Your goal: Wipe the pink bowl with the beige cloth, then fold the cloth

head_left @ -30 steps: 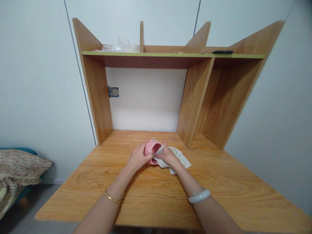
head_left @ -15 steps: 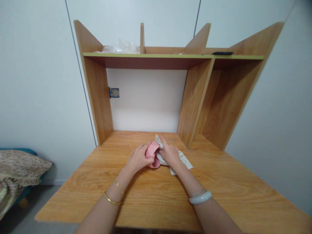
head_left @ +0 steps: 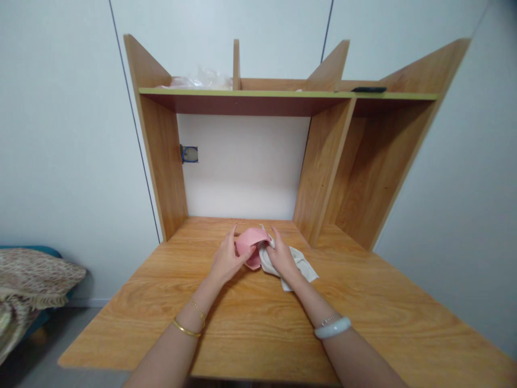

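Observation:
My left hand (head_left: pixel 229 257) grips a pink, smooth, curved hollow item (head_left: pixel 251 240) by its left side, thumb in front and fingers behind. I cannot make out exactly what kind of thing it is. In my right hand (head_left: pixel 281 255) a whitish cloth (head_left: pixel 301 262) is bunched, with part of it pressed to the pink item's right side. The rest of the cloth trails out to the right under my wrist, onto the desk. Both hands meet over the back middle part of the desktop, and my right fingertips are partly hidden by the cloth and the pink item.
The wooden desk (head_left: pixel 258 328) carries a shelf unit (head_left: pixel 246 94) at the back. A clear plastic bag (head_left: pixel 204 79) and a dark flat object (head_left: pixel 369 89) lie on the shelf. An open wall socket box (head_left: pixel 189 154) shows at left. A patterned blanket (head_left: pixel 36 272) lies at far left.
The pink item has been turned in my left hand, showing more of its rounded outside. My left fingers have spread and shifted upward. The cloth has shifted slightly with my right hand.

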Motion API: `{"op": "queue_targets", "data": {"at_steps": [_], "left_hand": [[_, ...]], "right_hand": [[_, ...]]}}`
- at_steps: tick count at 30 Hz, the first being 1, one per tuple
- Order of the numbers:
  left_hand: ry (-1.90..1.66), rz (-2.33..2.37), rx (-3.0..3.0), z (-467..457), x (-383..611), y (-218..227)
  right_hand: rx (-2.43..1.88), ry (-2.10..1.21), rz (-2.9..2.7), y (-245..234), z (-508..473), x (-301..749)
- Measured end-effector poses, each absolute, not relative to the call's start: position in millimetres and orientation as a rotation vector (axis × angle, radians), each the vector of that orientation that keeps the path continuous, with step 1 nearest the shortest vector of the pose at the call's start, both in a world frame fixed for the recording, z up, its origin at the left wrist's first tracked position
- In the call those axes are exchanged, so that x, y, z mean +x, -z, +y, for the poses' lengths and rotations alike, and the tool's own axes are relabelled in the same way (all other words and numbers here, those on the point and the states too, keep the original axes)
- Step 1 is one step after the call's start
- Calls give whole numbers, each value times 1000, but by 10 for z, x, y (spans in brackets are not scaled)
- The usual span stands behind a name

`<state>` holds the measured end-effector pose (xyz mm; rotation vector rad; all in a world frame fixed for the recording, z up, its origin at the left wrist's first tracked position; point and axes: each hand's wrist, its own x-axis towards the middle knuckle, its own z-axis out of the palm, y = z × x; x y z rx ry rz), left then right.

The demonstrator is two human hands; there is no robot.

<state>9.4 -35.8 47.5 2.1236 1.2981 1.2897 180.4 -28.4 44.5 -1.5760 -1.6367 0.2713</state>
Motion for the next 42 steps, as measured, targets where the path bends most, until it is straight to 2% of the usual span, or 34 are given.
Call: {"op": "queue_targets", "data": {"at_steps": [4, 10, 18, 27, 35, 42], "left_hand": [[-1298, 1024, 1942, -329, 165, -364], [-1221, 789, 1823, -399, 291, -317], [-1348, 1096, 1926, -416, 254, -412], [-1238, 1377, 2124, -430, 175, -486], [-1133, 1502, 2235, -523, 191, -559], [-1178, 1583, 2174, -487, 196, -542]], "right_hand": [[-1407, -376, -1411, -440, -223, 1787], [-1241, -753, -1275, -460, -231, 1744], [-1184, -993, -1212, -504, -326, 1650], [-1243, -870, -1331, -463, -218, 1718], [-1549, -378, -1450, -435, -186, 1821], [-1533, -415, -1497, -512, -277, 1807]]}}
